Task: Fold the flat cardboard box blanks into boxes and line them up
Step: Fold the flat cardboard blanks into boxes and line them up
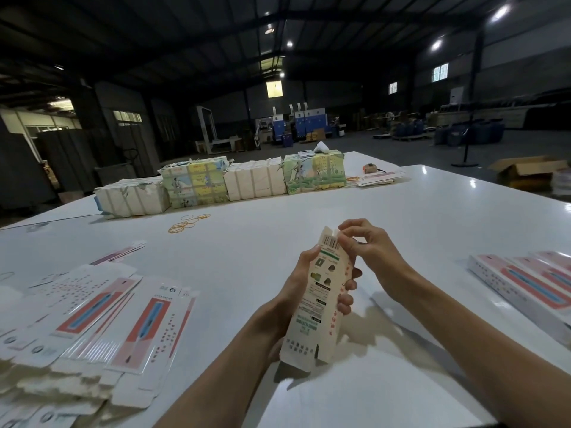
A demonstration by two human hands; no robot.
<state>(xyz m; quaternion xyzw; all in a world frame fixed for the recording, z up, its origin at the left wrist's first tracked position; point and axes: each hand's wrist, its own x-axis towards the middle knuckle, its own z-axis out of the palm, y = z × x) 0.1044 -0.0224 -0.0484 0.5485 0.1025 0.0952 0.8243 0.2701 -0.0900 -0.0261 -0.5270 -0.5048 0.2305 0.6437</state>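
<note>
The upright box (318, 301) bears a barcode (330, 241) near its top end, digits too small to read; red characters down one side panel and dark print lines on the face, none legible. A flat blank (148, 322) on the bench (247, 257) carries a small boxed mark (185, 294), apparently "40".

Dim hall (340, 97), bright ceiling lamps (437, 44), glare on the white table (247, 248), soft shadows, edges bent by wide lens

Dim warehouse hall: dark steel roof (185, 26) with bright ceiling lamps (500, 11), small high windows (440, 72) in the far wall (340, 91), grey floor (401, 146), blue-and-white machines (310, 120) beyond the glossy white surface (309, 196).
</note>
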